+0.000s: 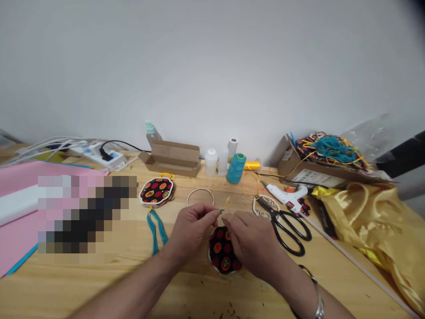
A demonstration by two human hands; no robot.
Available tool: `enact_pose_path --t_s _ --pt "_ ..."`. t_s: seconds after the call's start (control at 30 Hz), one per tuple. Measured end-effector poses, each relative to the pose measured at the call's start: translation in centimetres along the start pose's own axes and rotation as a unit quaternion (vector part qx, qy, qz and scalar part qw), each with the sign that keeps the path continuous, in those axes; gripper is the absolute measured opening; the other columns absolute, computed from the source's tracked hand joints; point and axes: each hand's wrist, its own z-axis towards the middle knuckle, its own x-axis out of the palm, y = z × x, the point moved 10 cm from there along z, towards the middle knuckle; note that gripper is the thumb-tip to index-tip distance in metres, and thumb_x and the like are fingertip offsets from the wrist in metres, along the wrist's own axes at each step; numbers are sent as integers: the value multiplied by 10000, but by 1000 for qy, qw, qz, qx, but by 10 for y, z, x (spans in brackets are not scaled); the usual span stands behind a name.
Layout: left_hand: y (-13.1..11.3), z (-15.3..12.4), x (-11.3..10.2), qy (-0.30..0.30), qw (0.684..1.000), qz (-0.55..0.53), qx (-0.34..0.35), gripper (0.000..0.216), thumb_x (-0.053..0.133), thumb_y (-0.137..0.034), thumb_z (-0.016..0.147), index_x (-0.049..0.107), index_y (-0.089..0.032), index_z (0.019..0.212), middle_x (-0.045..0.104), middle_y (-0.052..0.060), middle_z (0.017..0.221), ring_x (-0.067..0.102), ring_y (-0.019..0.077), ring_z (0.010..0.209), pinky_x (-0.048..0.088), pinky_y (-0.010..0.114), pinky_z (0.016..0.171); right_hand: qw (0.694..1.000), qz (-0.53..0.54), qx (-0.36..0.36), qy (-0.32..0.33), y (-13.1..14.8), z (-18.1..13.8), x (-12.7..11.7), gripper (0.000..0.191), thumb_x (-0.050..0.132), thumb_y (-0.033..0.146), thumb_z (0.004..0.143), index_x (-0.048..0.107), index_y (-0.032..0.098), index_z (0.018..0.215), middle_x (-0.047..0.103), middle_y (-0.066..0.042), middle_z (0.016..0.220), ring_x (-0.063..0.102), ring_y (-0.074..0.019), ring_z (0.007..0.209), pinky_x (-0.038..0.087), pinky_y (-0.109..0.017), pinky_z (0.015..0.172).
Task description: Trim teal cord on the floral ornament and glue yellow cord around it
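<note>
Step in hand, as judged: fingertip work on the thin yellow cord [227, 203] above the round black floral-fabric piece with a pale edge [222, 254]. The piece sits below the fingertips, over the pale wood-grain worktop [186, 297]. Left hand [198, 223]: thumb and forefinger pinched narrow, apparently on the cord's base. Right hand [250, 232]: fingers curled over the piece's upper right; its grip is hidden. The next move calls for fine fingertip control; the cord looks slender and limp, the fabric soft.
</note>
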Motion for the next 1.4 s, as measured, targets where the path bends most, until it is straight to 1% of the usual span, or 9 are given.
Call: enact_pose_path --t_s 0.3,0.53,0.67,0.77,0.87,1.0,1.13,1.23,1.4 --pt "-1 -1 1 -9 1000 6 -8 159 644 -283 685 637 -166 578 565 -40 532 495 106 558 392 206 561 1000 4 -5 28 2 -3 7 149 423 108 833 561 161 831 579 -22 691 482 -153 625 245 -283 539" --pt "0 -1 2 -6 1000 27 2 151 637 -290 684 650 -165 602 584 -30 550 506 114 560 408 216 562 999 -19 -25 19 6 -5 6 125 445 118 826 560 160 851 559 -20 698 459 -160 621 248 -298 523" --pt "-1 -2 2 -6 999 53 13 129 627 -262 686 656 -168 603 596 -28 559 512 116 571 410 216 570 996 -57 -63 2 15 -4 -4 144 445 118 829 576 134 889 554 -38 701 451 -173 622 258 -305 514" --pt "-1 -3 6 16 998 64 20 113 607 -245 705 686 -176 663 642 -17 620 540 129 616 422 222 594 991 -81 -102 -23 22 -2 -15 172 421 126 851 592 122 869 549 -52 687 443 -182 626 274 -311 517" --pt "-1 -5 19 78 994 71 33 144 583 -251 737 713 -192 724 670 -11 667 560 140 647 428 227 605 992 -56 -112 -33 17 0 -21 210 401 140 873 604 127 823 548 -54 680 434 -178 629 302 -312 534" --pt "-3 -8 28 129 990 50 31 123 615 -255 722 714 -183 718 667 -5 664 555 138 638 425 226 600 996 84 -25 -6 -13 5 -14 209 425 139 876 622 152 807 573 -43 717 489 -151 696 375 -276 607" --pt "-2 -9 27 136 991 -9 3 115 632 -251 714 690 -167 661 622 -17 600 519 112 590 408 210 580 959 268 89 8 -42 8 0 151 519 142 834 643 168 752 614 -13 706 551 -116 685 414 -227 621" --pt "-1 -8 23 122 992 -39 -8 140 634 -262 720 671 -164 627 584 -30 560 489 94 566 389 196 564 933 334 130 20 -48 8 10 146 538 116 807 655 168 738 635 8 672 569 -104 643 421 -210 608" --pt "0 -1 6 45 998 -39 -9 177 627 -308 723 653 -166 620 553 -39 534 436 82 501 347 196 500 922 352 159 27 -42 4 17 173 516 173 829 667 177 745 606 29 623 528 -94 588 394 -199 560"
